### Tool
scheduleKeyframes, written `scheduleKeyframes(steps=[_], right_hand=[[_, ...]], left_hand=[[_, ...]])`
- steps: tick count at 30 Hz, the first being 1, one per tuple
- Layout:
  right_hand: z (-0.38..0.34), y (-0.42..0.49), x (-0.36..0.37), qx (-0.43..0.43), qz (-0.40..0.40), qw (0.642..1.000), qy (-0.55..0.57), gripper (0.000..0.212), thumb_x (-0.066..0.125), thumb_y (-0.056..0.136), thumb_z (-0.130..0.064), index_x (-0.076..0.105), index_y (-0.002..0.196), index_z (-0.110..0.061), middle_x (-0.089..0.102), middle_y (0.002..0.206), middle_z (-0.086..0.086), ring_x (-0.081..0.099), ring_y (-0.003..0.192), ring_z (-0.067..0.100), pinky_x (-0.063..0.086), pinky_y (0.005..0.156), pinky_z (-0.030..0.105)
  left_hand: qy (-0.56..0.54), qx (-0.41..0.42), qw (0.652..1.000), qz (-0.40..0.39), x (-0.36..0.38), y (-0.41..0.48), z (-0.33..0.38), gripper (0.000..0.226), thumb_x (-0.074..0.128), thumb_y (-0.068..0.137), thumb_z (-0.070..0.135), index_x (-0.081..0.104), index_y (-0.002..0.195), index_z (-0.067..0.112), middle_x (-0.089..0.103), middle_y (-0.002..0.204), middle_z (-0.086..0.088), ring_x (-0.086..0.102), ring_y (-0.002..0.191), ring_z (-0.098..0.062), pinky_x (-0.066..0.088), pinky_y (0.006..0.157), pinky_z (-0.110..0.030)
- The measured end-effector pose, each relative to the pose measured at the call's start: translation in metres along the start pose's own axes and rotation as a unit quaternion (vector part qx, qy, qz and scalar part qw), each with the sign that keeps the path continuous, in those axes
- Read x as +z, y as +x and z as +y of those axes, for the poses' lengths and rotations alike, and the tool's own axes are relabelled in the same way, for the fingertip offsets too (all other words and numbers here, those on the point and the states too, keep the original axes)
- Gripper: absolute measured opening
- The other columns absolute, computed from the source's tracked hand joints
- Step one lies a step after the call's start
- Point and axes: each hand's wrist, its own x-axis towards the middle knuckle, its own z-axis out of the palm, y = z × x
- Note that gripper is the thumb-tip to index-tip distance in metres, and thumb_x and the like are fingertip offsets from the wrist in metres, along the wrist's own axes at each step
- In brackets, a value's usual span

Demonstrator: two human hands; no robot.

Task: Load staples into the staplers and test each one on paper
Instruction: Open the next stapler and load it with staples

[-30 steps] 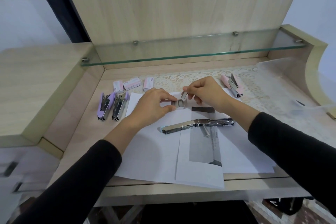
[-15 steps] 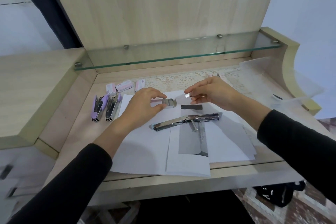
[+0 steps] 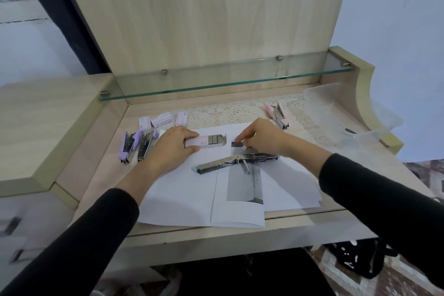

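My left hand (image 3: 173, 145) grips an open staple box (image 3: 206, 141) lying on the white paper (image 3: 182, 190), grey staple strips showing in its pulled-out tray. My right hand (image 3: 260, 138) pinches a small strip of staples (image 3: 236, 144) just above the paper, right of the box. An opened silver stapler (image 3: 236, 161) lies across the paper in front of both hands, its arm swung out. Two purple staplers (image 3: 137, 144) lie at the left and a pink stapler (image 3: 277, 114) at the back right.
Three closed staple boxes (image 3: 163, 120) lie in a row at the back left. A glass shelf (image 3: 225, 79) hangs over the rear of the desk. A lace mat (image 3: 230, 112) and a clear plastic bag (image 3: 336, 108) cover the back right.
My left hand has lowered the staple box onto the paper. My right hand has moved down and right with the staple strip, close to the silver stapler.
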Motion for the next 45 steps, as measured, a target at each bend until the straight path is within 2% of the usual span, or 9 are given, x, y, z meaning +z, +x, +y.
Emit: scheduleKeyframes(steps=[5, 9, 13, 20, 24, 30, 34, 39, 45], right_hand=[[-0.011, 0.013, 0.017, -0.048, -0.004, 0.989, -0.143, 0.044, 0.041, 0.084, 0.002, 0.062, 0.118, -0.017, 0.06, 0.125, 0.007, 0.054, 0.107, 0.024, 0.047, 0.084, 0.029], [-0.008, 0.016, 0.022, -0.085, 0.005, 0.988, -0.129, 0.048, 0.038, 0.085, 0.003, 0.06, 0.12, -0.02, 0.062, 0.12, 0.011, 0.049, 0.073, 0.017, 0.042, 0.065, 0.026], [-0.007, 0.02, 0.022, -0.103, 0.006, 0.984, -0.148, 0.047, 0.038, 0.085, 0.002, 0.062, 0.118, -0.023, 0.041, 0.073, -0.017, 0.043, 0.086, 0.018, 0.041, 0.074, 0.029], [-0.018, 0.02, 0.028, -0.124, 0.009, 0.974, -0.188, 0.047, 0.037, 0.087, 0.0, 0.062, 0.118, -0.026, 0.038, 0.074, -0.013, 0.043, 0.087, 0.02, 0.033, 0.07, 0.027], [-0.019, 0.023, 0.028, -0.067, -0.02, 0.996, -0.055, 0.04, 0.042, 0.086, 0.001, 0.065, 0.113, -0.017, 0.066, 0.112, 0.004, 0.057, 0.097, 0.018, 0.045, 0.077, 0.022], [-0.02, 0.027, 0.02, 0.02, -0.051, 0.99, 0.128, 0.026, 0.055, 0.085, -0.002, 0.068, 0.106, -0.01, 0.054, 0.05, -0.02, 0.042, 0.058, 0.001, 0.03, 0.052, 0.012], [-0.015, 0.03, 0.018, 0.027, 0.0, 0.978, 0.206, 0.018, 0.06, 0.082, 0.002, 0.071, 0.088, -0.01, 0.059, 0.061, 0.003, 0.046, 0.045, 0.008, 0.041, 0.048, 0.015], [-0.005, 0.028, 0.01, 0.057, 0.018, 0.94, 0.335, 0.008, 0.063, 0.078, 0.01, 0.068, 0.08, 0.005, 0.067, 0.056, 0.005, 0.064, 0.049, 0.013, 0.058, 0.058, 0.022], [0.005, 0.019, -0.002, 0.054, 0.019, 0.946, 0.319, 0.017, 0.062, 0.075, 0.015, 0.066, 0.089, 0.007, 0.067, 0.064, 0.007, 0.066, 0.05, 0.011, 0.056, 0.059, 0.016]], left_hand=[[-0.013, 0.014, 1.0, 0.014, 0.001, -0.003, 0.003, 0.039, 0.062, 0.086, 0.024, 0.057, 0.123, 0.013, 0.057, 0.119, -0.005, 0.049, 0.107, -0.019, 0.032, 0.084, -0.02], [-0.017, 0.022, 0.999, 0.022, 0.002, -0.002, 0.0, 0.038, 0.062, 0.086, 0.023, 0.057, 0.122, 0.013, 0.059, 0.114, -0.006, 0.049, 0.103, -0.019, 0.03, 0.079, -0.019], [-0.032, 0.03, 0.999, 0.023, 0.007, 0.001, -0.003, 0.039, 0.064, 0.084, 0.024, 0.059, 0.121, 0.013, 0.059, 0.111, -0.006, 0.049, 0.105, -0.021, 0.034, 0.085, -0.023], [-0.037, 0.034, 0.998, 0.034, 0.012, 0.002, -0.005, 0.039, 0.065, 0.083, 0.027, 0.061, 0.119, 0.014, 0.06, 0.109, -0.005, 0.049, 0.105, -0.021, 0.037, 0.088, -0.025], [-0.043, 0.034, 0.998, 0.035, 0.013, 0.004, -0.005, 0.039, 0.066, 0.082, 0.027, 0.061, 0.118, 0.013, 0.061, 0.109, -0.007, 0.05, 0.104, -0.022, 0.037, 0.089, -0.027], [-0.056, 0.044, 0.997, 0.034, 0.015, 0.01, -0.005, 0.04, 0.069, 0.079, 0.026, 0.062, 0.116, 0.012, 0.061, 0.104, -0.008, 0.051, 0.093, -0.02, 0.042, 0.086, -0.032], [-0.037, 0.065, 0.996, 0.042, 0.011, 0.021, -0.004, 0.038, 0.067, 0.081, 0.024, 0.062, 0.117, 0.011, 0.061, 0.108, -0.007, 0.052, 0.098, -0.021, 0.04, 0.085, -0.028], [0.036, 0.068, 0.995, 0.059, 0.004, 0.056, -0.008, 0.041, 0.062, 0.085, 0.026, 0.057, 0.122, 0.011, 0.056, 0.115, -0.01, 0.047, 0.109, -0.024, 0.035, 0.088, -0.029], [0.183, 0.052, 0.981, 0.032, 0.004, 0.089, -0.01, 0.041, 0.054, 0.089, 0.036, 0.054, 0.126, 0.018, 0.054, 0.126, -0.004, 0.038, 0.118, -0.025, 0.031, 0.092, -0.038]])
